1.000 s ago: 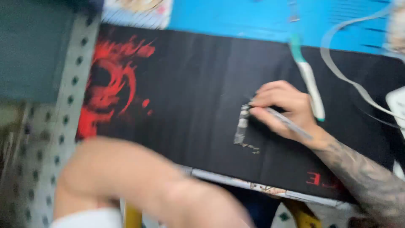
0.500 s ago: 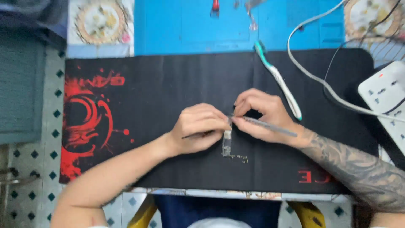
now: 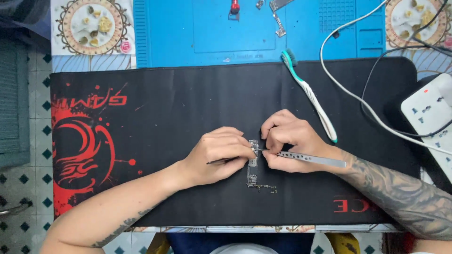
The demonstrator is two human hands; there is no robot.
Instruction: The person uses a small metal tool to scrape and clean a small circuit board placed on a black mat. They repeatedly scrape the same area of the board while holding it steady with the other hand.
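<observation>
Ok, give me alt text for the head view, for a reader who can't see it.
Two bare hands meet over a small circuit board on a black and red desk mat: the right hand holds metal tweezers, the left hand a thin dark tool. A toothbrush lies nearby.

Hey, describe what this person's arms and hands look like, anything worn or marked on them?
Both arms are bare, with no sleeves, gloves, rings or watch in view. The right forearm carries dense dark tattoo work up to the wrist, while the right hand is unmarked. The left forearm shows a small dark tattoo along its underside; the left hand is plain.
</observation>
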